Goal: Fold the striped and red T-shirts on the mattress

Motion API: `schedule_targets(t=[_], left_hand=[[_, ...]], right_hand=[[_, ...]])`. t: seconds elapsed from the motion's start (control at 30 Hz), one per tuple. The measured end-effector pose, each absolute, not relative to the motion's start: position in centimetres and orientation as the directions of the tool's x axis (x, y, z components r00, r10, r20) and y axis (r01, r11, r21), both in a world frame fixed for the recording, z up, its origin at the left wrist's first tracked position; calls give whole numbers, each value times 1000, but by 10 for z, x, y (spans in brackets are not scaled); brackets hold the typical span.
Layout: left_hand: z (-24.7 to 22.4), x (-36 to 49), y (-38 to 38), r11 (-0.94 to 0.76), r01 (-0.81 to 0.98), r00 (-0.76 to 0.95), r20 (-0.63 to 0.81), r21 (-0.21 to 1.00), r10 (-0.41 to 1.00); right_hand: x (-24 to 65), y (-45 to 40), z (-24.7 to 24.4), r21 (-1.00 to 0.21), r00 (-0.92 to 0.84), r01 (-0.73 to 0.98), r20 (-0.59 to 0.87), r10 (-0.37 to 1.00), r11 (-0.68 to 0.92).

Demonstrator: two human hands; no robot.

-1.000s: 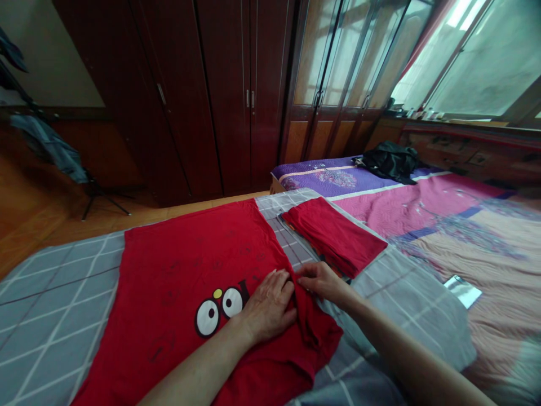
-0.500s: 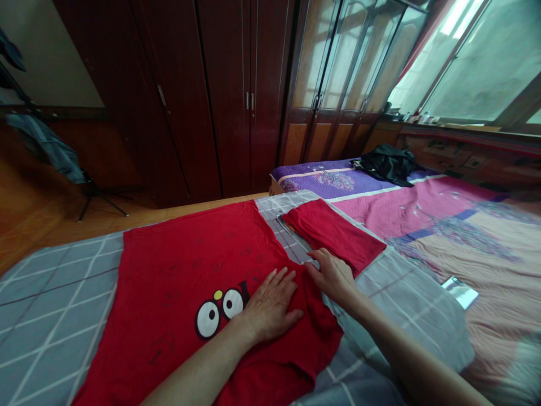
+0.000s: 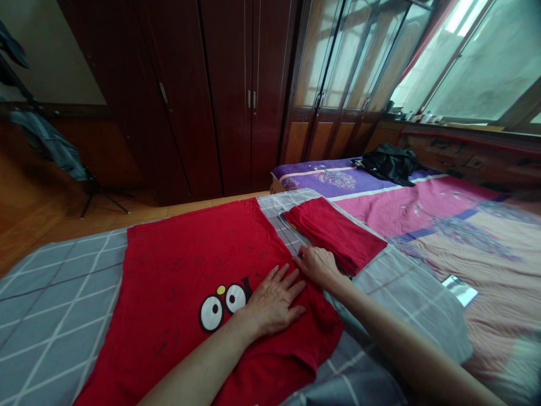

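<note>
A red T-shirt (image 3: pixel 194 248) with a printed pair of cartoon eyes lies spread over the grey checked bedding. My left hand (image 3: pixel 274 301) rests flat on it, fingers spread, just right of the eyes. At the shirt's right edge, my right hand (image 3: pixel 319 265) has its fingers curled and pinched on the red cloth. The shirt's near right part is loose and rumpled under and below my hands. Just beyond my right hand sits a folded red garment (image 3: pixel 338 231), with other folded cloth showing beneath its left edge.
Grey checked bedding (image 3: pixel 54 304) lies under the shirt. A phone-like flat object (image 3: pixel 460 290) is on the pink patterned cover (image 3: pixel 380 211) to the right. A black garment (image 3: pixel 386 163) lies farther back. Dark wardrobes (image 3: pixel 228 101) line the far wall; a tripod stand (image 3: pixel 91 186) is at left.
My right hand has moved slightly left and its fingers have closed on the shirt's edge. My left hand stays flat in nearly the same place.
</note>
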State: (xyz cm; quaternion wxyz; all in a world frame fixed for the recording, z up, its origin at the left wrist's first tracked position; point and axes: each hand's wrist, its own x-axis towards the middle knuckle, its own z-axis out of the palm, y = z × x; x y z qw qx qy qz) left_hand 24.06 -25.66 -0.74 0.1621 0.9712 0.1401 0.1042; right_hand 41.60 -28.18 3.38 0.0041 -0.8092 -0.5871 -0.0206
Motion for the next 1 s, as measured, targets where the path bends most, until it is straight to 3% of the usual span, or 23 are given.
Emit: schedule_targets(t=[0.1,0.2,0.3,0.37,0.43,0.5,0.57,0.63,0.73,0.9,1.0], left_hand=[[-7,239,-256,-911,221,948,142,348,284],[-7,238,-257,-909,218,948,145,356,284],[-7,238,-257,-897,225,948,126,379,291],[-8,239,-258,-891,228,952,103,393,289],[-8,239,-258,-886,227,955,83,405,283],[-8,239,-257,-883,222,960,69,413,273],[-8,239,-257,-882,218,962,62,417,267],[-7,239,-258,-882,218,963,54,417,264],[-7,243,-260,-881,224,963,47,417,267],[-10,254,-267,-870,239,949,87,430,304],[-11,257,-267,-866,238,943,108,439,314]], right_hand=[[418,-299,44,-20,333,943,91,938,-333],[415,-332,51,-198,318,937,140,938,-288],[413,-368,45,-342,243,918,87,966,-200],[416,-386,36,-338,230,917,23,973,-209],[425,-397,26,-278,329,906,-15,944,-320],[435,-402,20,-303,459,841,-41,888,-449],[442,-403,18,-494,506,721,-104,856,-486],[442,-401,18,-727,456,543,-166,875,-421],[432,-396,21,-892,369,329,-179,912,-308],[411,-386,30,-918,409,297,-128,904,-264],[396,-381,36,-864,382,467,2,924,-191]])
